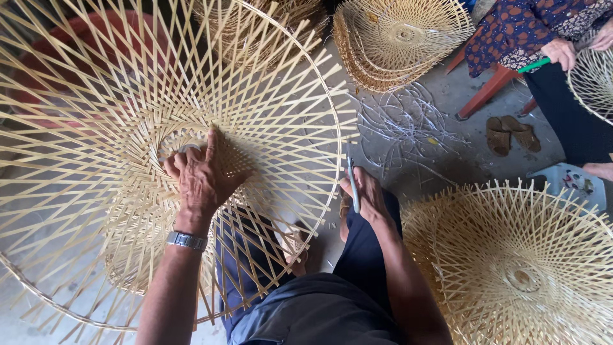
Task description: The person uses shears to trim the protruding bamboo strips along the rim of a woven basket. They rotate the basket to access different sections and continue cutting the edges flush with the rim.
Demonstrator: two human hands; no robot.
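A large round woven bamboo frame (96,96) fills the left half of the view, its strips crossing in an open lattice around a small centre ring. My left hand (201,176), with a metal watch on the wrist, presses flat on the weave beside that centre ring. My right hand (365,195) rests by my knee, just outside the frame's rim, shut on a thin grey-blue tool (352,185) that points upward.
A second woven bamboo frame (517,262) lies at lower right. A stack of finished frames (399,38) sits at top centre. Loose white strands (402,124) litter the floor. Another person (543,32) sits at top right, near sandals (511,134).
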